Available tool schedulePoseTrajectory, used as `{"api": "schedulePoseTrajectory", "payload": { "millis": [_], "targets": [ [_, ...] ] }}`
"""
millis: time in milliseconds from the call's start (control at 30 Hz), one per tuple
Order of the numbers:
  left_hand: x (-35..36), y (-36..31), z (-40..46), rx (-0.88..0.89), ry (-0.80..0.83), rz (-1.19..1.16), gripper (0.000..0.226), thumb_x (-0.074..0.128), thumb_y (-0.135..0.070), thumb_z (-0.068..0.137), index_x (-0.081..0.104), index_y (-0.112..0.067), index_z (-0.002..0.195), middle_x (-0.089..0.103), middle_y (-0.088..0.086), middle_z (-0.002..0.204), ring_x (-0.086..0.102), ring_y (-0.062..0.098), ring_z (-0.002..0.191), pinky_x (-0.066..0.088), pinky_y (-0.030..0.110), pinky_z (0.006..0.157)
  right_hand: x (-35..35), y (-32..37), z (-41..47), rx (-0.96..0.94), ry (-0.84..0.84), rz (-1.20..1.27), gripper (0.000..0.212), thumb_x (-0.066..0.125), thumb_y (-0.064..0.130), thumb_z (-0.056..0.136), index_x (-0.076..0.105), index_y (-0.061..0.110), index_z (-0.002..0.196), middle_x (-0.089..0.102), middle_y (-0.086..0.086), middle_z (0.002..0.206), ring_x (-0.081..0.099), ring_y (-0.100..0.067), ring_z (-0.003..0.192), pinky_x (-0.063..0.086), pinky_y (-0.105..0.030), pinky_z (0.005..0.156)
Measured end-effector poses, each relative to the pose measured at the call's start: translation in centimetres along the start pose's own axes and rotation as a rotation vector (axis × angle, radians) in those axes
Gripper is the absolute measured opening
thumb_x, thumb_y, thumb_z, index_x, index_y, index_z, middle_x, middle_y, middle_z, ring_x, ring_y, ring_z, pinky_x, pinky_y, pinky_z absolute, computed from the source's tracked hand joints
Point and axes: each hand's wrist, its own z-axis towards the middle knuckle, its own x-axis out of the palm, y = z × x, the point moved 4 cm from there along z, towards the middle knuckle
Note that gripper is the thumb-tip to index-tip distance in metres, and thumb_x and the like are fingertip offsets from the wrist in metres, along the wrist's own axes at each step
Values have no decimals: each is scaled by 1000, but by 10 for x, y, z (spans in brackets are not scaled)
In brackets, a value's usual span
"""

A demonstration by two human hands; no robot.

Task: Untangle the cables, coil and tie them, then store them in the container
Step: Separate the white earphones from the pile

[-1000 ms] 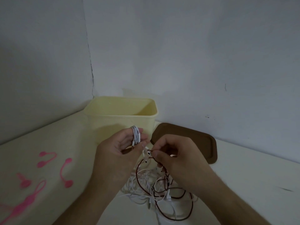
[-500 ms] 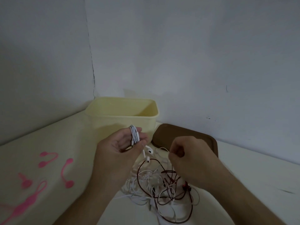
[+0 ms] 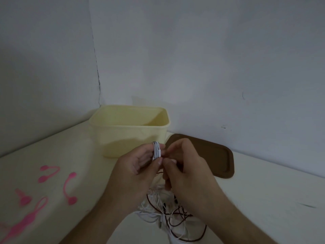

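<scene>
White earphone cable wound into a tight small coil (image 3: 156,150) sits around the fingers of the left hand (image 3: 135,175), whose thumb presses against the coil from below, so this hand grips the coil with fingers curled. Right beside it, the right hand (image 3: 186,171) has its fingers bent in toward the coil; its fingertips (image 3: 169,162) meet the left thumb at the coil's lower edge, but whether they pinch a strand of the cable cannot be told from the blur. Below both hands, a loose tangle of white and dark red-brown cables (image 3: 168,213) lies on the cream tabletop (image 3: 263,199), with one brown loop trailing toward the near edge. Behind the hands stands a pale yellow rectangular plastic container (image 3: 130,131), open at the top, set near the corner of the grey walls. Just to its right lies a flat brown rounded-rectangle lid (image 3: 216,155), resting on the tabletop. Well apart on the left of the tabletop lie several pink silicone cable ties (image 3: 68,188) with round ends, spread out separately.
</scene>
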Motion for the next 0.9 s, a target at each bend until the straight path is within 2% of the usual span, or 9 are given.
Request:
{"api": "schedulePoseTrajectory", "payload": {
  "millis": [133,233,333,467,533,600,667,767,900],
  "targets": [
    [3,-2,-2,-21,111,34,38,67,11,94,72,-13,122,79,0,117,73,17,116,57,31,101,0,2,0,-2,2,-41,16,72,19,97,64,29,89,72,2,77,67,-9,64,52,-24,59],
    [4,-1,-3,-29,172,105,51,71,18,87,74,-23,117,79,0,113,74,18,111,60,30,92,-3,1,1,29,49,18,23,77,12,91,64,30,95,77,1,86,76,-15,73,64,-38,69],
    [0,2,-1,-27,129,113,43,70,14,87,76,-23,109,78,8,103,74,34,101,63,46,84,-5,5,2,-22,98,10,33,76,-1,90,64,29,98,77,2,86,76,-18,73,66,-43,72],
    [2,2,2,-86,104,-74,29,68,16,88,76,-6,106,79,14,98,76,24,91,62,31,80,-19,4,9,-105,14,-87,32,74,0,92,67,31,98,75,9,90,73,-13,80,62,-29,72],
    [3,1,1,-114,118,-101,30,65,18,89,74,-3,109,78,14,94,76,23,86,62,30,76,-27,-1,13,-107,-33,-67,31,71,2,95,68,31,103,75,10,97,73,-12,90,61,-32,83],
    [3,0,-1,-123,158,-126,30,65,16,89,73,-1,112,77,14,91,74,23,83,62,30,75,-26,-6,16,-53,58,41,22,69,12,97,71,29,111,76,6,105,73,-13,98,61,-40,93],
    [3,-2,-1,-111,209,-141,26,69,6,89,74,-2,114,75,16,89,72,23,82,60,30,75,-20,-7,15,5,215,176,22,63,20,97,75,20,115,78,0,100,74,-17,92,61,-44,95],
    [2,-4,-1,-104,264,-176,20,69,-4,91,75,-4,111,69,17,85,66,28,84,56,30,73,-19,-5,14,32,296,287,15,63,11,106,75,7,112,73,-10,83,71,-25,79,59,-55,93],
    [3,-7,-2,-135,314,-286,18,62,-3,90,71,2,105,62,18,81,60,25,79,51,31,67,-21,-7,13,92,365,369,13,68,13,104,72,3,110,76,-18,92,76,-35,86,59,-58,99]
  ]
}}
